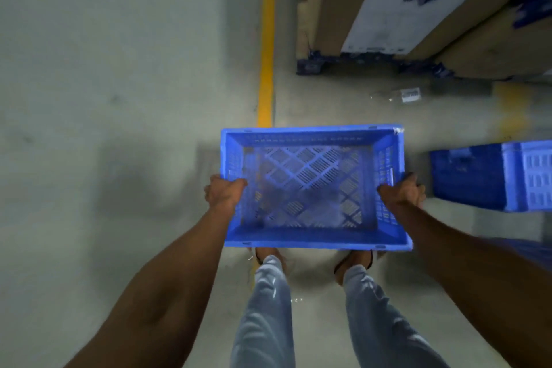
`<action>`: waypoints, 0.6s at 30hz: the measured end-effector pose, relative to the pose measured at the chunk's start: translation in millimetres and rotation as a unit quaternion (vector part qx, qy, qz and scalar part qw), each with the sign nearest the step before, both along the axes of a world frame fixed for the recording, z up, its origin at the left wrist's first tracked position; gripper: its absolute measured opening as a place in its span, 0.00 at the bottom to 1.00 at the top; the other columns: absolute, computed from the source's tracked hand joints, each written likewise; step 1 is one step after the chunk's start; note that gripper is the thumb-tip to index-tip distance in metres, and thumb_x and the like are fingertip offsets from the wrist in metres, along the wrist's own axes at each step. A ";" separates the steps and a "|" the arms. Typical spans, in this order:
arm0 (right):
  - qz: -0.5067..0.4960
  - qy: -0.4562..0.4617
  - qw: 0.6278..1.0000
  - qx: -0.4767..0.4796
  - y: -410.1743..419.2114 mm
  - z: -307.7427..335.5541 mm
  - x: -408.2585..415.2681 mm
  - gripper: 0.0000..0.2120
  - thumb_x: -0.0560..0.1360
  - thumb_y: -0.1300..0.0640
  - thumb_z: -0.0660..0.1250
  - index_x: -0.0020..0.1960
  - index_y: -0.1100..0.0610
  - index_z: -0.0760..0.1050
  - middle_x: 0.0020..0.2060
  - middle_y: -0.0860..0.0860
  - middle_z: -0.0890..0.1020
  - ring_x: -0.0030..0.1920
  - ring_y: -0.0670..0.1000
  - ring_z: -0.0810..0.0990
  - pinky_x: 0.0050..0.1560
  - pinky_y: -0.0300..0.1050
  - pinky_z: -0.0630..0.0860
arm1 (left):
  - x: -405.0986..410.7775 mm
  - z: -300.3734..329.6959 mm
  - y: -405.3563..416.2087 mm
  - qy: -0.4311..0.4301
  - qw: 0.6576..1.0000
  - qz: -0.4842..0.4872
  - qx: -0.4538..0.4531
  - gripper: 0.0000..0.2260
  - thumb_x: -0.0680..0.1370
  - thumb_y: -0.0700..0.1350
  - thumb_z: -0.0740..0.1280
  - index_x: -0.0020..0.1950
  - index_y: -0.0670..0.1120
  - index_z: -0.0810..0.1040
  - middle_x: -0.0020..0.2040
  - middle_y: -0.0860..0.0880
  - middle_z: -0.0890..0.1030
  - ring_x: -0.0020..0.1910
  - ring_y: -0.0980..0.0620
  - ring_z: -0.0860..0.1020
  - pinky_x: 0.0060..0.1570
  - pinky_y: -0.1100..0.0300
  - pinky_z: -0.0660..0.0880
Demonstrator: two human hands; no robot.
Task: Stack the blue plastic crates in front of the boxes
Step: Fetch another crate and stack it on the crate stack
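- Two hands carry one blue crate (310,188): the left hand (224,193) is curled over the left side wall, the right hand (403,192) over the right side wall, thumbs inside and fingers outside.
- Both grips are closed tight on the walls near the crate's middle; the crate hangs level, open side up, empty, above the feet.
- A second blue crate (493,176) sits on the floor to the right, near but apart from the carried one. It appears to be the base for the stack.
- Cardboard boxes (388,9) on a pallet stand farther ahead, beyond the floor crate, to the right of the yellow floor line (266,39).
- A clear plastic bottle (400,95) lies on the floor between the boxes and the crates.
- Risk: a misaligned drop onto the lower crate could leave the rims unseated and the stack tilted.
- Risk: fingers wrapped outside the walls could be pinched if the crate nests.
- Risk: the bottle is a trip or roll hazard if the person steps forward.
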State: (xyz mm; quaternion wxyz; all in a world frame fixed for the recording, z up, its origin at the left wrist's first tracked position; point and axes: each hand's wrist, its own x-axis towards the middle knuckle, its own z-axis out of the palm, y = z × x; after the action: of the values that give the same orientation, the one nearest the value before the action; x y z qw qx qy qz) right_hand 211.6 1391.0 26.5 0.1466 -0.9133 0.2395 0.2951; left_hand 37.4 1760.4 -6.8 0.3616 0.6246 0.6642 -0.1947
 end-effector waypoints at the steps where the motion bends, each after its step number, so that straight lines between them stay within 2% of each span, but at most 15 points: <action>1: 0.022 -0.008 1.000 0.001 -4.1 29.2 -3.0 0.34 0.70 0.53 0.74 0.70 0.63 0.65 0.64 0.71 0.71 0.67 0.70 0.68 0.70 0.57 0.65 | -9.5 24.3 -3.2 -0.001 1.000 0.010 -0.003 0.40 0.55 0.64 0.75 0.64 0.47 0.77 0.60 0.39 0.81 0.58 0.36 0.80 0.58 0.49 0.79; 6: 0.144 -0.029 0.989 0.029 -20.8 171.9 -8.1 0.33 0.70 0.57 0.75 0.69 0.67 0.66 0.60 0.74 0.72 0.65 0.73 0.69 0.68 0.63 0.67 | -68.9 146.2 -29.4 -0.027 0.998 0.064 0.001 0.36 0.52 0.67 0.71 0.56 0.50 0.83 0.49 0.44 0.86 0.50 0.40 0.84 0.54 0.50 0.82; 8: 0.188 -0.027 0.981 0.040 -26.7 220.9 -4.6 0.34 0.69 0.56 0.75 0.70 0.65 0.67 0.60 0.73 0.73 0.64 0.73 0.70 0.67 0.63 0.68 | -90.1 203.1 -44.5 -0.040 0.995 0.089 0.014 0.36 0.51 0.68 0.70 0.53 0.49 0.85 0.45 0.45 0.86 0.47 0.42 0.85 0.51 0.49 0.83; 12: 0.261 -0.040 0.961 0.076 -29.6 304.7 0.4 0.33 0.71 0.54 0.72 0.72 0.61 0.66 0.60 0.70 0.73 0.63 0.71 0.72 0.66 0.61 0.69 | -146.0 264.0 -69.7 -0.067 0.986 0.149 0.030 0.34 0.51 0.68 0.74 0.50 0.49 0.86 0.43 0.45 0.87 0.44 0.43 0.86 0.49 0.45 0.84; 14: 0.266 -0.062 0.957 0.093 -23.0 342.3 -6.3 0.33 0.70 0.52 0.69 0.72 0.61 0.66 0.60 0.69 0.73 0.62 0.71 0.72 0.66 0.61 0.69 | -166.2 312.2 -95.4 -0.077 0.975 0.195 0.067 0.33 0.54 0.68 0.75 0.50 0.49 0.85 0.44 0.44 0.87 0.46 0.42 0.86 0.50 0.43 0.84; 18: 0.296 -0.086 0.945 0.114 0.5 402.8 -33.4 0.32 0.71 0.51 0.69 0.71 0.60 0.66 0.64 0.67 0.71 0.65 0.69 0.70 0.64 0.64 0.70 | -198.7 428.6 -175.6 -0.080 0.952 0.264 0.135 0.37 0.60 0.69 0.70 0.61 0.46 0.80 0.56 0.38 0.83 0.59 0.36 0.79 0.61 0.46 0.77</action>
State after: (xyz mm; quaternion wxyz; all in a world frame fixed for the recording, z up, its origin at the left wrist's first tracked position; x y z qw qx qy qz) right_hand 178.2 1391.6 429.3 0.1760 -0.9422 -0.0900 0.2704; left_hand -161.3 1584.8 421.9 0.3645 0.4839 0.7941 0.0497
